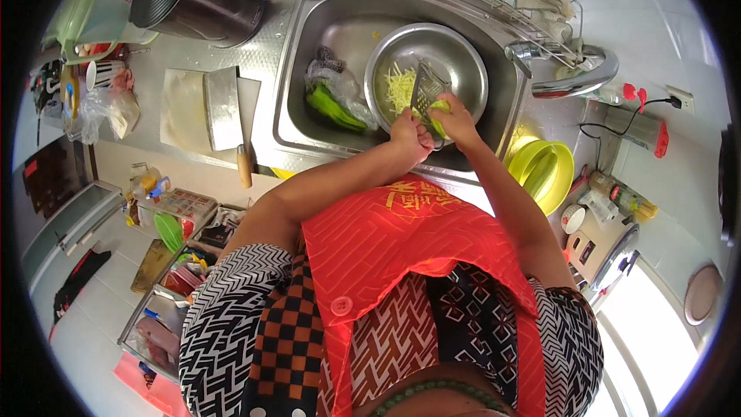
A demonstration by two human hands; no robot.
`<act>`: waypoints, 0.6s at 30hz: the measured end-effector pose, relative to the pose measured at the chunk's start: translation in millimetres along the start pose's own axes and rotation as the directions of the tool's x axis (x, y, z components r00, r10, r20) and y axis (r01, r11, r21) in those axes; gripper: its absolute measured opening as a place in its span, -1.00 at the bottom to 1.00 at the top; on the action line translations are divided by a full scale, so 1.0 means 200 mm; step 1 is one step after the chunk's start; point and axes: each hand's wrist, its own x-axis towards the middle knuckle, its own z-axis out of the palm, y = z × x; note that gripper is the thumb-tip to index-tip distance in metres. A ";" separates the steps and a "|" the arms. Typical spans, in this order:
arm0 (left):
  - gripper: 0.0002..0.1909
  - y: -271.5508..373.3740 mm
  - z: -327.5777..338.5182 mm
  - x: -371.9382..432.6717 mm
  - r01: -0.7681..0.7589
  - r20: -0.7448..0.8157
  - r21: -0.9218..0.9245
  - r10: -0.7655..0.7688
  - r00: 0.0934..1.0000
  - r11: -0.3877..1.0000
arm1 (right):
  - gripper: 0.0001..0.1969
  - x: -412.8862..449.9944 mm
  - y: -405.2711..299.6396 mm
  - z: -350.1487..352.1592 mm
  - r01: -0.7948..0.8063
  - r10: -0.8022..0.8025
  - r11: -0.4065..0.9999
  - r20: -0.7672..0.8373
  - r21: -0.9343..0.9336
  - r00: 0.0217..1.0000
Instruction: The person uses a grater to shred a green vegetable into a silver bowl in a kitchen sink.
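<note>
A steel mixing bowl (469, 58) sits in the sink basin (353, 14). Across it leans a metal grater (431, 82), its upper end inside the bowl. My left hand (412, 136) is closed around the grater's near end, at the bowl's front rim. In my right hand (456, 123) is a pale green vegetable piece (439, 109), pressed against the grater's face; my fingers cover part of it. Thin pale shreds (398, 88) lie in a heap at the bowl's left side, next to the grater.
Left of the bowl, green peppers (331, 107) lie partly in a clear plastic bag (347, 86). A cleaver (223, 109) rests on the left counter, its wooden handle past the edge. An electric kettle (211, 8) stands behind. The faucet (579, 88) and yellow-green basin (566, 171) are right.
</note>
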 end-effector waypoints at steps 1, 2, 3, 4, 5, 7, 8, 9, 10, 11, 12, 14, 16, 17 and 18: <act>-0.56 0.00 0.01 0.00 0.008 -0.002 0.013 -0.008 1.000 1.000 | -0.66 -0.01 0.02 0.01 -0.001 0.001 1.000 -0.004 -0.009 1.000; -0.55 -0.01 0.01 0.00 0.014 -0.005 0.023 -0.014 1.000 1.000 | -0.66 -0.01 0.06 0.03 0.040 -0.043 0.998 -0.060 -0.058 0.997; -0.55 -0.01 0.00 -0.01 0.014 -0.002 0.018 -0.014 1.000 1.000 | -0.65 -0.02 0.05 0.05 0.080 -0.091 0.991 -0.110 -0.105 0.990; -0.56 0.00 0.00 -0.01 0.004 -0.013 0.019 -0.004 1.000 1.000 | -0.65 -0.02 0.05 0.06 0.083 -0.095 0.991 -0.106 -0.109 0.990; -0.56 0.00 0.00 -0.01 -0.007 -0.025 0.020 0.007 1.000 1.000 | -0.65 -0.02 0.04 0.05 0.103 -0.117 0.980 -0.072 -0.172 0.991; -0.56 0.01 -0.01 -0.01 -0.007 -0.033 0.009 0.008 0.999 1.000 | -0.64 -0.02 -0.02 0.06 0.125 -0.135 0.965 -0.027 -0.232 0.990; -0.57 0.01 -0.02 0.00 -0.007 -0.040 0.005 0.007 0.999 1.000 | -0.63 -0.02 -0.05 0.07 0.068 -0.070 0.974 0.002 -0.217 0.998; -0.57 0.01 -0.02 0.00 -0.006 -0.040 0.002 0.006 0.999 1.000 | -0.61 -0.01 -0.06 0.06 0.008 -0.002 0.979 0.028 -0.203 1.000; -0.57 0.01 -0.01 0.00 -0.010 -0.055 -0.011 0.009 0.998 1.000 | -0.61 0.01 -0.04 0.07 0.009 -0.002 0.979 0.031 -0.205 1.000; -0.58 0.00 -0.01 0.01 -0.014 -0.069 -0.025 0.012 0.998 1.000 | -0.61 0.04 -0.01 0.08 0.034 -0.031 0.974 0.017 -0.222 0.999; -0.58 0.00 0.00 0.00 -0.015 -0.074 -0.028 0.013 0.997 0.999 | -0.61 0.06 0.01 0.09 0.059 -0.059 0.970 0.006 -0.237 0.998; -0.58 0.00 0.03 -0.01 -0.002 -0.095 -0.075 -0.005 0.996 0.997 | -0.61 0.12 0.03 0.11 0.060 -0.069 0.962 -0.025 -0.267 0.997; -0.58 0.01 0.03 0.00 -0.014 -0.112 -0.079 0.005 0.994 0.997 | -0.62 0.17 0.05 0.14 0.062 -0.080 0.954 -0.051 -0.293 0.995; -0.57 0.01 0.04 0.00 -0.024 -0.122 -0.080 0.014 0.992 0.996 | -0.65 0.20 0.06 0.15 0.069 -0.090 0.946 -0.050 -0.315 0.995; -0.57 0.01 0.03 0.01 -0.027 -0.128 -0.082 0.016 0.992 0.996 | -0.68 0.23 0.08 0.16 0.076 -0.099 0.939 -0.052 -0.336 0.994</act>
